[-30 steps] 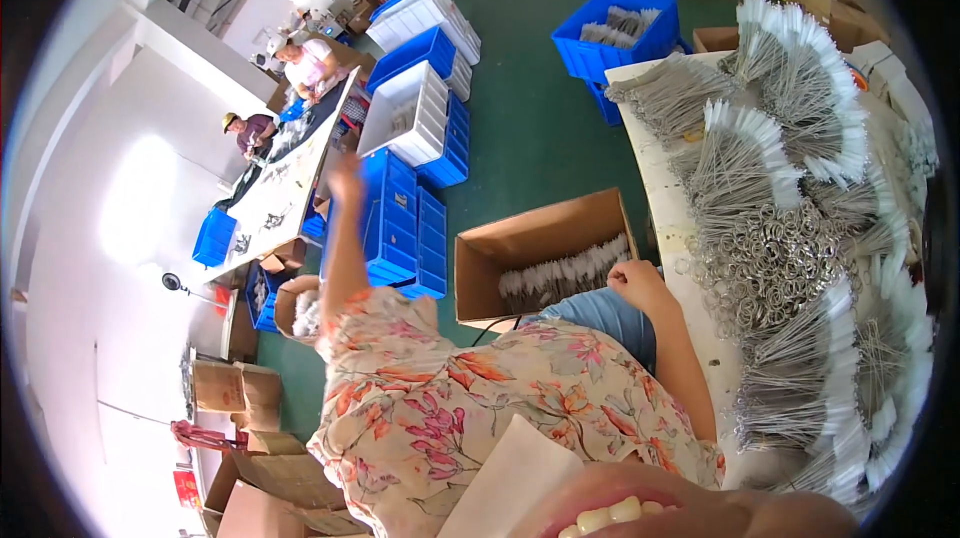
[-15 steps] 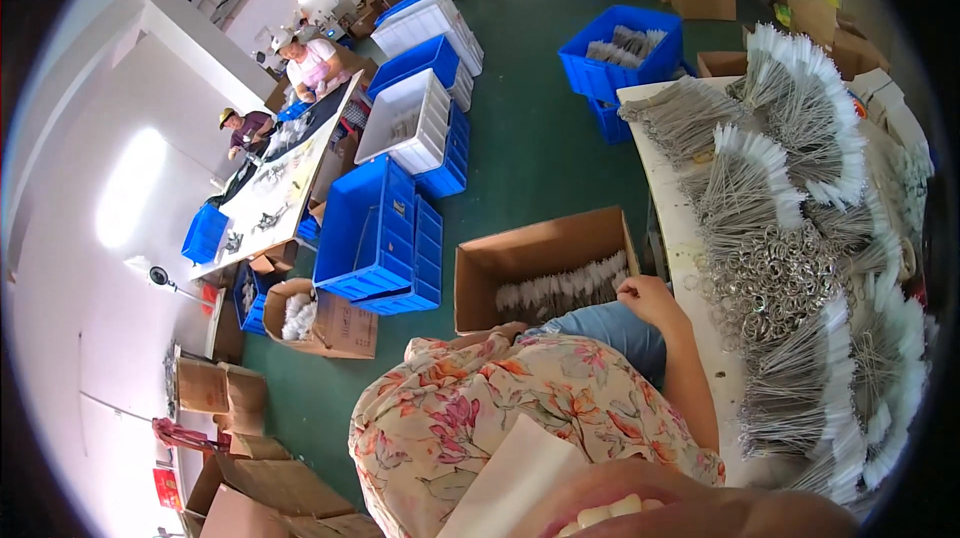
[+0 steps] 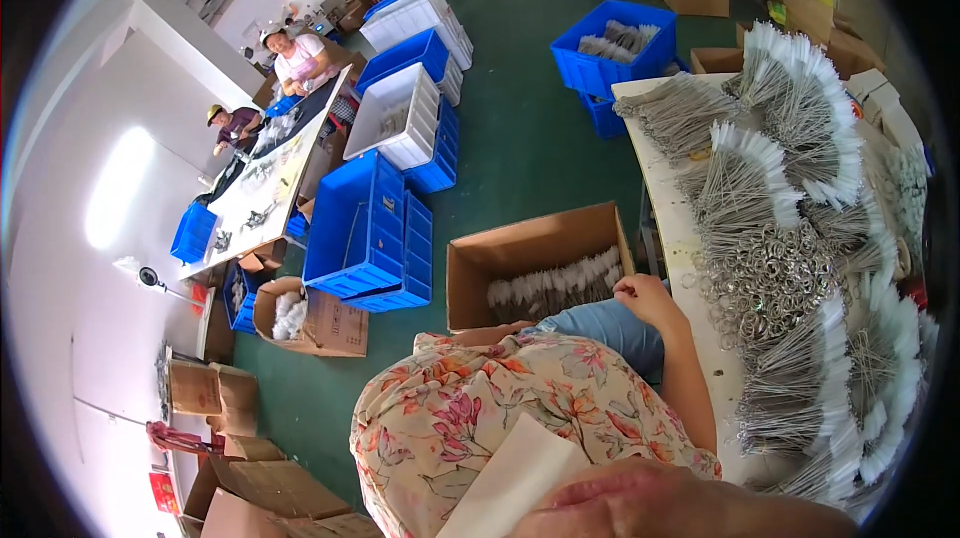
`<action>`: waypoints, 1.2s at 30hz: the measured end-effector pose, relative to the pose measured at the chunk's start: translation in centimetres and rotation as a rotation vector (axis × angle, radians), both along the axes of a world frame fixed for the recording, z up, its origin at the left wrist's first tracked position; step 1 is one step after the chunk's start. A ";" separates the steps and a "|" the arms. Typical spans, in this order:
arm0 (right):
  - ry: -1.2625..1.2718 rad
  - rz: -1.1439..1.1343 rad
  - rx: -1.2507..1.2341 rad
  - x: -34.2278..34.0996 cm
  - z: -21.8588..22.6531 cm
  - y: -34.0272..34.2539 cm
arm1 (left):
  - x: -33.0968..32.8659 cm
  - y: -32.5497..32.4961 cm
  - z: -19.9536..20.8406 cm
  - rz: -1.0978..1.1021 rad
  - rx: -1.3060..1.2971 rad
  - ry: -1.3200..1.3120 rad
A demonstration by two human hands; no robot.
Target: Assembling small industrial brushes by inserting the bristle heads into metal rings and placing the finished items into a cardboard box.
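Note:
My right hand [image 3: 645,299] rests over my blue-jeaned knee, between the cardboard box and the worktable. Its fingers are curled in, and nothing shows in them. Only a sliver of my left hand [image 3: 512,329] appears at the near side of the box, with its fingers hidden behind my flowered shirt. The open cardboard box [image 3: 470,278] stands in front of me. Inside lies a row of thin wire brushes [image 3: 560,281] with white bristle ends. More such brushes [image 3: 790,378] lie fanned in bundles on the table at my right, around a heap of metal rings [image 3: 775,283].
The pale worktable [image 3: 715,368] runs along my right side. Stacked blue crates [image 3: 355,228] and a white crate [image 3: 395,118] stand ahead left, more blue crates [image 3: 615,48] ahead right. A carton of white stuff [image 3: 335,326] sits left. Two people work at a far-left table [image 3: 255,203].
The view has shifted slightly, so most of the room sits a little further left. My right hand keeps its place by the knee. One person at the far table has raised their head.

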State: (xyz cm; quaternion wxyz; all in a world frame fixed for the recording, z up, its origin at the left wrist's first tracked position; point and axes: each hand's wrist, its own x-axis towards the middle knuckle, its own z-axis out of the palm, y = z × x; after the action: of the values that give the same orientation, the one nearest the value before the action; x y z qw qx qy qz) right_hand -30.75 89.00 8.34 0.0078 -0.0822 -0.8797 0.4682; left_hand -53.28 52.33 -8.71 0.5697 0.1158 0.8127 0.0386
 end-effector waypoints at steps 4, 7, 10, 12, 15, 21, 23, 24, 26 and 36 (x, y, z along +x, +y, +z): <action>0.027 0.004 0.023 0.1 0.1 0.0 | 0.0 -0.3 0.1 0.005 0.015 0.086; -0.007 -0.004 0.003 0.5 0.0 0.0 | -0.4 -0.2 0.4 0.005 0.031 0.155; 0.032 -0.003 -0.007 0.2 -0.1 0.0 | -0.6 -0.1 0.2 0.006 0.053 0.219; 0.036 -0.012 -0.009 0.0 -0.1 -0.1 | -0.5 -0.2 0.2 0.008 0.065 0.260; 0.025 -0.017 -0.012 0.1 0.1 -0.1 | -0.5 -0.6 0.3 0.013 0.082 0.324; 0.018 -0.004 0.012 0.1 -0.2 -0.1 | -0.5 -1.3 0.4 0.029 0.125 0.454; 0.033 -0.007 0.009 0.3 -0.3 -0.1 | -0.2 -1.7 0.2 0.029 0.137 0.489; 0.032 -0.013 -0.004 0.3 0.0 -0.1 | -0.1 -1.9 0.2 0.033 0.143 0.510; 0.031 -0.018 -0.015 0.2 0.1 -0.2 | 0.1 -2.3 0.1 0.043 0.156 0.551; 0.048 -0.014 0.032 0.7 -0.6 -0.1 | 2.2 -4.7 -0.9 0.027 0.206 0.709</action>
State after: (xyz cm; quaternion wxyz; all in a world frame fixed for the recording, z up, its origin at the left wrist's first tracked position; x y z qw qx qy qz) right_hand -30.03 88.94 7.74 0.0333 -0.0769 -0.8862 0.4557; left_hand -51.11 47.62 -9.57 0.2376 0.1678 0.9529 0.0853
